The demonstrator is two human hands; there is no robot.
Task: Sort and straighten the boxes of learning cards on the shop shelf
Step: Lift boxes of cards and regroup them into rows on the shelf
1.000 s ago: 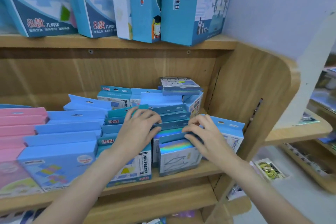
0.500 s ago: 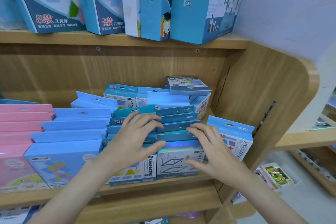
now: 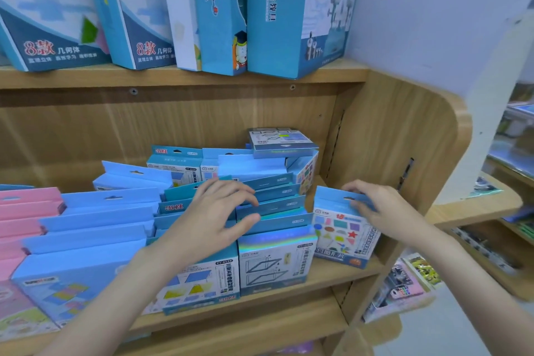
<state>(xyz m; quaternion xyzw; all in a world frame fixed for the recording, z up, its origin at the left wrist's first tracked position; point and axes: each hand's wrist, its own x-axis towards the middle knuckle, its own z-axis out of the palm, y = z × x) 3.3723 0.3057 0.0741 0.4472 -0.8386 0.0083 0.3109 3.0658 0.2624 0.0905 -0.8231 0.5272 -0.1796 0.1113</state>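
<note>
Right hand (image 3: pixel 378 208) pinching hang tab of shapes box (image 3: pixel 342 228), upright at shelf (image 3: pixel 332 272) right end. Left hand (image 3: pixel 213 217) spread flat on teal rows (image 3: pixel 274 211). Probably light, stiff card; flimsy tab, safer gripped by sides.

Open air above the card boxes (image 3: pixel 268 211) — the side panel (image 3: pixel 398 136) walls the right.

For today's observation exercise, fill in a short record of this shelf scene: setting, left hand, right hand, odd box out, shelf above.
setting: wooden shop shelf with rows of card boxes
left hand: fingers spread on the teal boxes
right hand: grips the tab of the shapes box, at the row's right end
odd box out: flat box lying on top at the back
shelf above: tall blue boxes
</note>
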